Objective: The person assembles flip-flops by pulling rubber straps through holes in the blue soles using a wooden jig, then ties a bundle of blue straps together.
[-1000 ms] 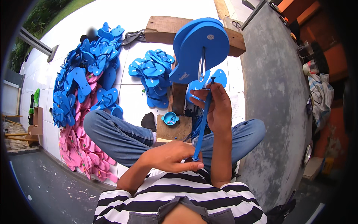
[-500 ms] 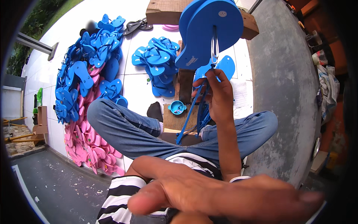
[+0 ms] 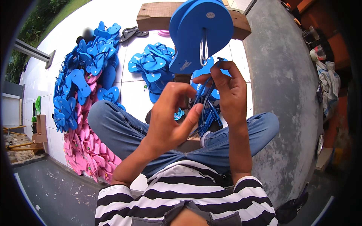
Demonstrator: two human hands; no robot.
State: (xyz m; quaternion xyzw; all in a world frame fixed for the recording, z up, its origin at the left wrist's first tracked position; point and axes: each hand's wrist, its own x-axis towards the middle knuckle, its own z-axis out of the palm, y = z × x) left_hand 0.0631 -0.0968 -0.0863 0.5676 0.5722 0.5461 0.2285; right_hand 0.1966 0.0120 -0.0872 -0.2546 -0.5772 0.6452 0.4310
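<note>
My right hand (image 3: 230, 90) pinches a blue flip-flop strap (image 3: 205, 92) between thumb and fingers, its small plug end poking up above the fingertips. My left hand (image 3: 167, 116) is beside it on the left, thumb and fingers apart and curved, close to the strap's hanging lengths but not visibly gripping them. Just above the hands, blue flip-flop soles (image 3: 201, 32) stand at the wooden block. Out of the front sole sticks a looped metal wire hook (image 3: 204, 49), apart from the plug end. More blue straps (image 3: 211, 118) hang in a bunch below my right hand.
A wooden beam (image 3: 156, 17) stands ahead. Blue flip-flops (image 3: 152, 64) are stacked on the white tiles, with a long heap of blue (image 3: 81, 81) and pink ones (image 3: 88, 147) at left. A small blue bowl (image 3: 179, 114) sits partly behind my left hand. My crossed legs frame the area.
My left hand has moved from close below the camera up to beside the strap. The strap's plug end, formerly at the hook's tip, is now to the right of it.
</note>
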